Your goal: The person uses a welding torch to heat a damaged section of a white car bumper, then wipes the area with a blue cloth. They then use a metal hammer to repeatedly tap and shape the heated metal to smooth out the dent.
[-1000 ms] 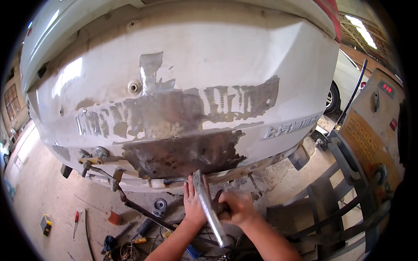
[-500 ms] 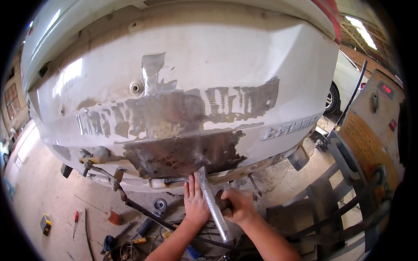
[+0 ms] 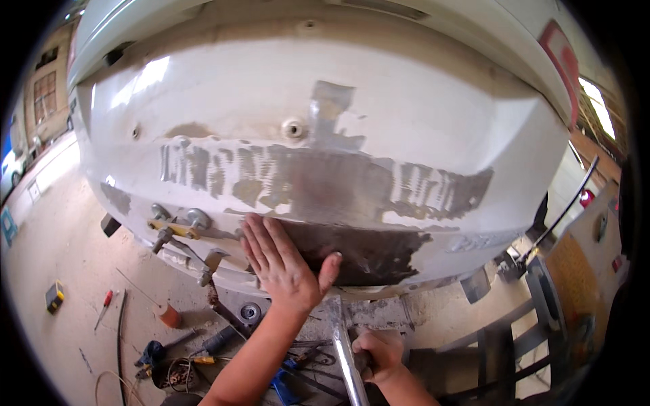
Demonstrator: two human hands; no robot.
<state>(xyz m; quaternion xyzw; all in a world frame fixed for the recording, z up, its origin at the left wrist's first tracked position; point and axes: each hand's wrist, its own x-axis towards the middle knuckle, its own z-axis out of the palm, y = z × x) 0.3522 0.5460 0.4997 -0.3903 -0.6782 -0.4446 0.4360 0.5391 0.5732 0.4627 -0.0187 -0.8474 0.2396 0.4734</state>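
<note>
The white rear panel of a vehicle (image 3: 440, 101) carries scraped bare-metal streaks and a dark patch (image 3: 365, 257) low in the middle. My left hand (image 3: 284, 271) lies flat on the panel at the patch's left side, fingers stretched and thumb apart. Below the panel, my right hand (image 3: 379, 358) grips a long silver metal tool (image 3: 347, 365) by its dark handle, angled down toward me. A bolted metal clamp assembly (image 3: 175, 229) with a yellow bar sticks out to the left of my left hand.
A machine on a dark stand (image 3: 575, 291) is at the right. The floor holds a red screwdriver (image 3: 106, 302), a tape measure (image 3: 55, 296), a grinder-like tool (image 3: 152, 353), a blue tool (image 3: 284, 382), cables and an orange container (image 3: 169, 314). A white car (image 3: 12, 169) stands far left.
My left hand has moved up and left from beside the tool onto the panel, fingers more spread. My right hand and tool sit lower. The view has shifted, carrying the panel rightward.
</note>
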